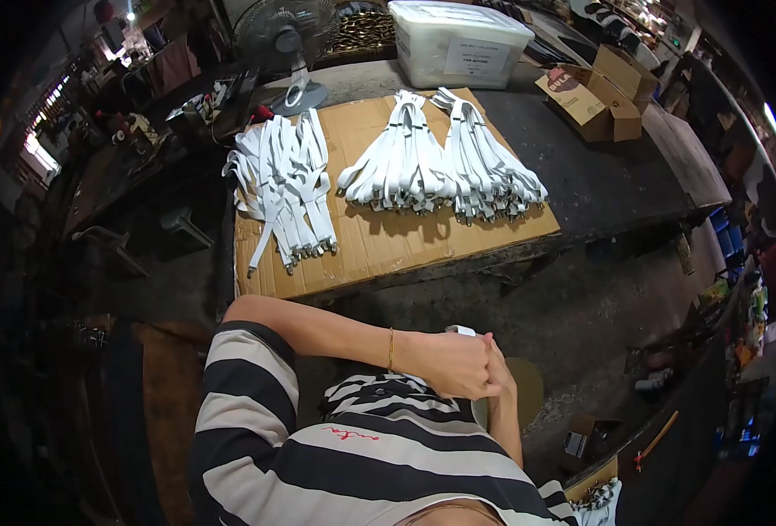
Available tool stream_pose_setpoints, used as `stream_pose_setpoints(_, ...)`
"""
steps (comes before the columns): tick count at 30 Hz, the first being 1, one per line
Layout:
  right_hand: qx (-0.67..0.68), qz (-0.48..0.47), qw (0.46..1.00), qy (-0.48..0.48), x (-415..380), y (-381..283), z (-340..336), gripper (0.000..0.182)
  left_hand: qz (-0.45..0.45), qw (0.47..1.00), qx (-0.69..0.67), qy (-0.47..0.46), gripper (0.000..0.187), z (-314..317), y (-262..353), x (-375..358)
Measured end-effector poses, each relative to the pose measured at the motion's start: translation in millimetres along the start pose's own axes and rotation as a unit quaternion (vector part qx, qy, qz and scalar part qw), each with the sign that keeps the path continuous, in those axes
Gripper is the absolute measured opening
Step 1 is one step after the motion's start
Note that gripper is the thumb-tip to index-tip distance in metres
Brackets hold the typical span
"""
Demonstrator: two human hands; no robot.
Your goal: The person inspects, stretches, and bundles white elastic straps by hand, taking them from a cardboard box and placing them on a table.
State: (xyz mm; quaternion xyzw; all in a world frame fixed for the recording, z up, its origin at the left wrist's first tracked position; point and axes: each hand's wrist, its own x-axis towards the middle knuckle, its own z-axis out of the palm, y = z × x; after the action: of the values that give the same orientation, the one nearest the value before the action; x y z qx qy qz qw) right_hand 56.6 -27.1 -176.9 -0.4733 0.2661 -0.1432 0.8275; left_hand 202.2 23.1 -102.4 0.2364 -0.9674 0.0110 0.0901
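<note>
My left hand [460, 361], with a thin bracelet at its wrist, reaches across in front of the striped shirt, its fingers curled in. It meets my right hand [502, 379], whose fingers are also bent and pressed against it. A small white piece [462, 330] shows just beyond the knuckles; most of it is hidden, and which hand grips it is unclear. On the cardboard sheet [388, 250] beyond the hands lie a loose pile of white straps [287, 184] with metal clips and two bundled groups of white straps [405, 158], [489, 167].
At the back of the dark table [616, 197] are a fan [290, 39], a lidded plastic bin [460, 48] and an open cardboard box [600, 96]. More white straps [607, 504] sit in a box at the lower right. A stool [524, 390] stands behind my right hand.
</note>
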Motion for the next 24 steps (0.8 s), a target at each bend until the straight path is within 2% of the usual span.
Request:
stream_pose_setpoints(4,0.225,-0.011,0.974,-0.028,12,-14,25,0.057,-0.014,0.999,-0.029,-0.037,0.019,8,6,-2)
stream_pose_setpoints(5,0.226,-0.011,0.974,-0.028,15,-16,25,0.057,-0.014,0.999,-0.039,-0.026,0.020,11,9,-3)
stream_pose_setpoints(7,0.219,-0.062,0.974,-0.022,23,-24,21,0.045,-0.011,0.999,-0.048,-0.018,0.021,17,10,-3)
stream_pose_setpoints(8,0.169,-0.084,0.981,-0.034,26,-31,13,0.033,-0.006,1.000,-0.009,0.004,0.022,21,9,-2)
stream_pose_setpoints(9,0.124,-0.108,0.986,-0.026,27,-38,8,0.029,-0.001,0.999,0.030,0.027,0.023,25,9,-1)
stream_pose_setpoints(11,0.092,-0.158,0.983,-0.025,25,-62,9,0.028,0.027,0.985,0.050,0.161,0.022,12,-1,-1)
stream_pose_setpoints(12,0.092,-0.182,0.979,-0.012,23,-73,10,0.028,0.014,0.969,0.037,0.242,0.017,5,-7,-3)
stream_pose_setpoints(13,0.084,-0.206,0.975,-0.010,24,-83,9,0.027,0.000,0.947,0.022,0.321,0.013,-1,-13,-7)
stream_pose_setpoints(15,0.035,-0.254,0.967,-0.017,26,-105,9,0.027,-0.136,0.899,0.023,0.415,0.011,-1,-29,-29)
stream_pose_setpoints(17,0.005,-0.264,0.964,-0.044,29,-128,8,0.028,-0.285,0.802,-0.068,0.520,0.012,6,-42,-46)
stream_pose_setpoints(18,-0.011,-0.277,0.960,-0.042,32,-139,9,0.027,-0.283,0.804,-0.073,0.518,0.012,12,-50,-53)
stream_pose_setpoints(20,-0.040,-0.289,0.955,-0.046,40,-161,10,0.028,-0.342,0.748,-0.155,0.547,0.019,18,-65,-61)
stream_pose_setpoints(21,-0.057,-0.295,0.953,-0.048,45,-172,12,0.028,-0.341,0.747,-0.159,0.548,0.019,19,-70,-61)
stream_pose_setpoints(23,-0.074,-0.320,0.938,-0.108,57,-195,16,0.030,-0.344,0.749,-0.257,0.505,0.030,14,-80,-59)
stream_pose_setpoints(24,-0.088,-0.333,0.934,-0.096,64,-205,16,0.031,-0.332,0.755,-0.287,0.487,0.039,17,-88,-62)
